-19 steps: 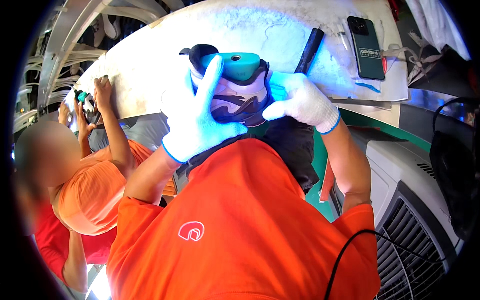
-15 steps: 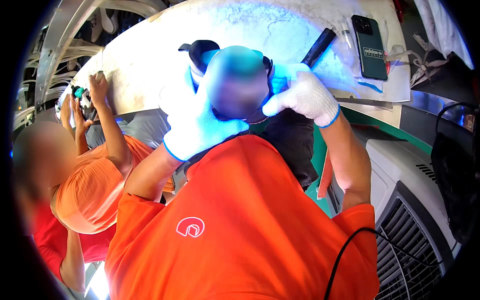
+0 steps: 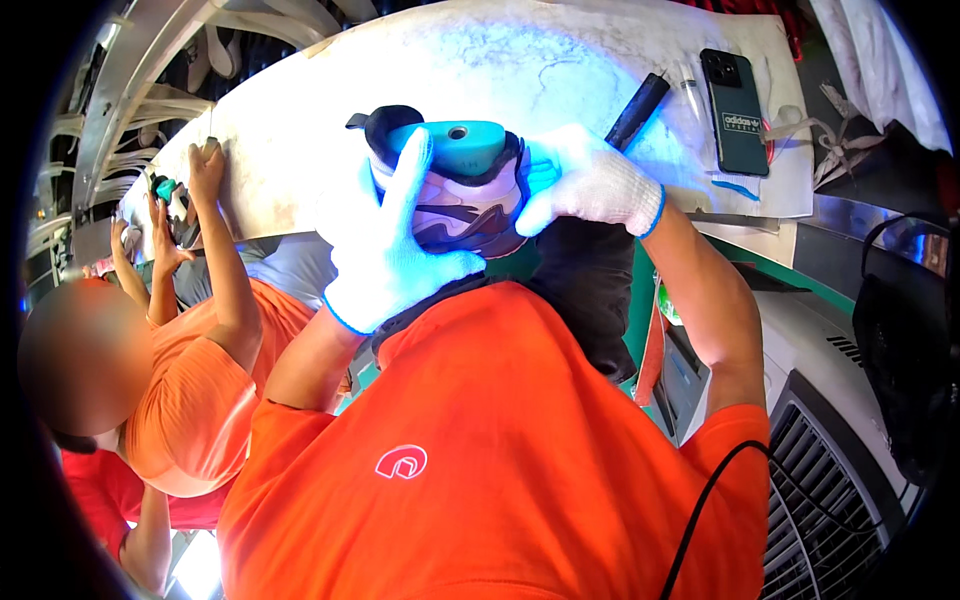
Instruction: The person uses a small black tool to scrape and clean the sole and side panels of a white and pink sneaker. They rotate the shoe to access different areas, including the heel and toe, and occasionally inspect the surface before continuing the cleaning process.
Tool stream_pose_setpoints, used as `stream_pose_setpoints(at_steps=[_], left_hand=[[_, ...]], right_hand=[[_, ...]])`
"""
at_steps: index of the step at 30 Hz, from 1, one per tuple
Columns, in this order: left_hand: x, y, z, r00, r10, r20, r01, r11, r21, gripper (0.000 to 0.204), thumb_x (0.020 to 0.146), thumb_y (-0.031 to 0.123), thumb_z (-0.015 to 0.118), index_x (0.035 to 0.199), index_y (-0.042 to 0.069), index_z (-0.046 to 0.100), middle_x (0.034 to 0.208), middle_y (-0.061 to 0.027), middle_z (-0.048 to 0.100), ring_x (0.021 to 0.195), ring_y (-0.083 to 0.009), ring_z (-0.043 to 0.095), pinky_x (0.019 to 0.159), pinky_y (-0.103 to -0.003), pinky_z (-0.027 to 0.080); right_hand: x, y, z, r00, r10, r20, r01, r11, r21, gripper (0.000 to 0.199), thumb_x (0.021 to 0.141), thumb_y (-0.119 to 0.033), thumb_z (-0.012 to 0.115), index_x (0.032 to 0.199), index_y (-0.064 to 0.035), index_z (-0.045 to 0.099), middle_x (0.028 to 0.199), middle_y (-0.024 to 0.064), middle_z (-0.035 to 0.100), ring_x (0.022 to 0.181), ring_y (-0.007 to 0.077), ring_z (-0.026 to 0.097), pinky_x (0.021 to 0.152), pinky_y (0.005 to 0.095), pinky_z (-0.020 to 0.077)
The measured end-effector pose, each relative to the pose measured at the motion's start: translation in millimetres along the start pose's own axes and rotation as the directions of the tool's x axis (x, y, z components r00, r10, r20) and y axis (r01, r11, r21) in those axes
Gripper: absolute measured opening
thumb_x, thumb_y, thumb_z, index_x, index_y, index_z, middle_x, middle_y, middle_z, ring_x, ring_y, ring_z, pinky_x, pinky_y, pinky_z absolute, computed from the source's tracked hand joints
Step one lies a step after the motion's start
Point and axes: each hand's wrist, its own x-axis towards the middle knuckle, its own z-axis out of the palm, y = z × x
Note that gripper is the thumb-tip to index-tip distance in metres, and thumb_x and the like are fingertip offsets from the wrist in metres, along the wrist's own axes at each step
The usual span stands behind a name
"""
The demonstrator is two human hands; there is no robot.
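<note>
A shoe (image 3: 463, 212) with white, pink-grey and dark panels is in front of me at the table's near edge. A teal shoe last (image 3: 465, 147) with a round hole fills its opening, and its dark padded tongue or collar stands up at the left. My left hand (image 3: 395, 240), in a white knit glove, grips the shoe's left side, a finger reaching up over the last. My right hand (image 3: 590, 185), gloved alike, closes on the shoe's right end, thumb toward me; its fingertips are partly hidden. Blue light floods both gloves.
Beside my right hand, a black stick-shaped tool (image 3: 638, 110) lies on the white table (image 3: 300, 120). Farther right are a phone (image 3: 735, 112) and a slim clear tube (image 3: 692, 88). A co-worker (image 3: 200, 400) sits at left; a grey air cooler (image 3: 800, 400) stands at right.
The shoe has tipped, showing its last and side panels more plainly. My left finger now points up across the last. My right hand keeps its place by the shoe; the whole view has shifted slightly.
</note>
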Motion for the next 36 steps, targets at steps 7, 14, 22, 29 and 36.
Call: stream_pose_setpoints(at_steps=[7, 14, 22, 29, 36], left_hand=[[14, 2, -2, 0.993, -0.094, 0.074, 0.102, 0.989, -0.111, 0.147, 0.051, 0.031, 0.11, 0.175, 0.011, 0.035, 0.148, -0.0238, 0.054, 0.128, -0.0419, 0.066, 0.105, -0.052, 0.059], [10, 2, 1, 0.997, -0.069, 0.037, 0.072, 0.992, -0.103, 0.146, 0.049, 0.031, 0.11, 0.174, 0.012, 0.039, 0.139, -0.0211, 0.058, 0.119, -0.038, 0.069, 0.099, -0.05, 0.061], [6, 1, 7, 0.991, -0.056, -0.124, 0.055, 0.998, -0.015, 0.149, 0.051, 0.035, 0.11, 0.176, 0.012, 0.033, 0.142, -0.0239, 0.056, 0.124, -0.0405, 0.066, 0.099, -0.051, 0.061], [17, -7, 2, 0.99, -0.138, 0.016, 0.139, 0.979, -0.15, 0.15, 0.055, 0.025, 0.107, 0.178, 0.011, 0.023, 0.148, -0.0225, 0.05, 0.135, -0.0406, 0.06, 0.114, -0.05, 0.055], [11, 2, 3, 0.988, -0.127, -0.082, 0.111, 0.978, -0.175, 0.149, 0.056, 0.03, 0.108, 0.177, 0.006, 0.024, 0.151, -0.0216, 0.053, 0.133, -0.04, 0.063, 0.115, -0.05, 0.055]], right_hand=[[-3, -6, 19, 0.975, 0.217, -0.038, -0.219, 0.974, -0.055, 0.054, 0.072, -0.013, 0.095, 0.121, 0.0014, 0.076, 0.101, 0.0085, 0.08, 0.094, 0.0193, 0.073, 0.087, 0.0369, 0.0594], [-11, -20, 51, 0.953, 0.061, -0.297, -0.1, 0.988, -0.117, 0.059, 0.073, -0.021, 0.096, 0.123, 0.0034, 0.074, 0.111, 0.0176, 0.082, 0.106, 0.0292, 0.078, 0.098, 0.0419, 0.0591], [10, 1, 68, 0.915, -0.029, -0.402, -0.046, 0.984, -0.175, 0.077, 0.078, -0.027, 0.096, 0.14, 0.0056, 0.063, 0.123, 0.0186, 0.079, 0.11, 0.0277, 0.077, 0.101, 0.0407, 0.06], [-19, -10, 21, 0.465, -0.101, -0.879, -0.328, 0.903, -0.277, 0.043, 0.091, -0.022, 0.087, 0.126, -0.0018, 0.073, 0.127, 0.0175, 0.077, 0.114, 0.0276, 0.076, 0.098, 0.0401, 0.0592], [-30, 31, -9, 0.708, -0.368, -0.602, -0.433, 0.447, -0.783, 0.051, 0.092, -0.024, 0.082, 0.138, -0.0053, 0.069, 0.133, 0.0216, 0.069, 0.125, 0.0418, 0.067, 0.105, 0.0521, 0.0558]])
